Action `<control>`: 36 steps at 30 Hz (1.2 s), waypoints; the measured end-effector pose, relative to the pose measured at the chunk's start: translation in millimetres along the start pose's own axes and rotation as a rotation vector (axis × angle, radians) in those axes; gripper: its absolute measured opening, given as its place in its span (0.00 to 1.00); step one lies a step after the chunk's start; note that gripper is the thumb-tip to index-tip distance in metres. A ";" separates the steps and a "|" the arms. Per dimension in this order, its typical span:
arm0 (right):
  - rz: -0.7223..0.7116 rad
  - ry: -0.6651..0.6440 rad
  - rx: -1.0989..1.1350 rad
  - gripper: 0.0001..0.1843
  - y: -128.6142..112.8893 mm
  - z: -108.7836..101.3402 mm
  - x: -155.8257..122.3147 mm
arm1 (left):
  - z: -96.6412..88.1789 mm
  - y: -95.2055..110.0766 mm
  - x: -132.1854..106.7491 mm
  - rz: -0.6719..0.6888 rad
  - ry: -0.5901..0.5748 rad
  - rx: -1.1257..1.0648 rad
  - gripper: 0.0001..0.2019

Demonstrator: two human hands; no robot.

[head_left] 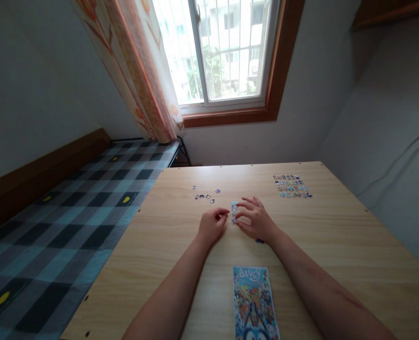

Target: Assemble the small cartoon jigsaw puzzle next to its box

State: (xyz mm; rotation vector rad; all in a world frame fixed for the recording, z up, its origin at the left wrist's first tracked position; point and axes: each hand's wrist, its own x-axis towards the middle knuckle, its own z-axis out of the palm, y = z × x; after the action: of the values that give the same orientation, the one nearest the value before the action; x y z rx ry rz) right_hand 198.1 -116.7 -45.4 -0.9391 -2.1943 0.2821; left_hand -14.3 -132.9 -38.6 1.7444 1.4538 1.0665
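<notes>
A small puzzle patch (234, 213) seems joined on the desk (159, 264), partly covered by the right hand (253, 219), whose fingers are apart. The left hand (213, 224) is curled; what its fingers hold, I cannot tell. Scattered pieces (202, 196) and rows of pieces (290, 186) look unjoined.

barred window (230, 52), flowered curtain (124, 61) beside it, checked bedspread (71, 203), brown shelf (389, 14) upper right

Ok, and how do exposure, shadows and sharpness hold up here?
Head view: window overexposed, washing out the building outside; right wall dim. Head view: soft shadow beside the left forearm. Head view: the rows of puzzle pieces look too small and soft to make out their print.
</notes>
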 end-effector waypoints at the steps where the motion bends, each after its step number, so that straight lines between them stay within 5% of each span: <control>1: 0.012 -0.027 -0.013 0.03 -0.2 -0.2 -0.9 | -0.1 0.1 -0.1 0.053 0.019 0.095 0.09; 8: 0.025 -0.178 -0.037 0.05 -3.8 -3.2 -2.6 | 1.8 1.8 -2.8 0.181 -0.063 0.366 0.14; 36: 0.041 -0.182 -0.018 0.03 -0.1 1.4 -3.2 | 2.0 1.2 -3.3 0.210 -0.125 0.523 0.15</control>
State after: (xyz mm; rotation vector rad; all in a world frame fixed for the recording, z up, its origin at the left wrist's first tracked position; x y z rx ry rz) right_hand 198.6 -118.9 -48.0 -1.0031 -2.3476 0.3810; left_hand -12.2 -136.3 -39.2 2.3249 1.5906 0.6923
